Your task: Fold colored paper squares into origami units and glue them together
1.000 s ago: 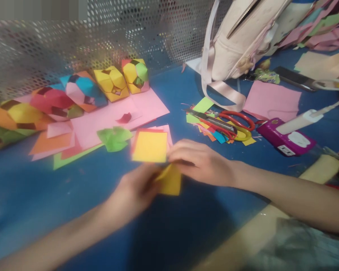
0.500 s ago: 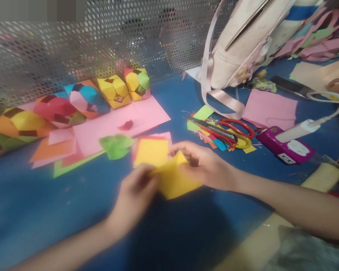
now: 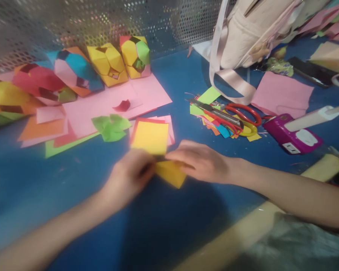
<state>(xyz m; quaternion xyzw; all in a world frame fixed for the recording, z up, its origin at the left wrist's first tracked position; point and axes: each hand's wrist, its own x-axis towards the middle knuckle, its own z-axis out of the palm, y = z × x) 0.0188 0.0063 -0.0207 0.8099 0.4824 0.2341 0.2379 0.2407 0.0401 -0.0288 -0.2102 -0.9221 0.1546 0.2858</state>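
Observation:
My left hand [image 3: 132, 171] pinches the left end of a folded yellow paper [image 3: 172, 174], fingers closed and slightly blurred. At the paper's right end, my right hand [image 3: 203, 162] has its fingers pressed on it. The yellow piece looks like a triangle with its tip toward me. Just beyond my hands lies a stack of square papers [image 3: 151, 135], yellow on top, with red and pink edges showing below. Left of the stack sits a green folded paper piece [image 3: 110, 127].
Several folded paper polyhedra, one all yellow [image 3: 109, 64], line the perforated metal panel [image 3: 169, 22]. Scissors [image 3: 244, 116] and a cutter [image 3: 217, 113] lie on paper scraps. A purple glue gun [image 3: 293, 133], pink paper [image 3: 282, 92] and pale bag [image 3: 251, 37] are at right.
The yellow paper has gone from a broader, raised shape to a smaller folded one, lower between my hands. My view has tilted down, so the surroundings sit higher.

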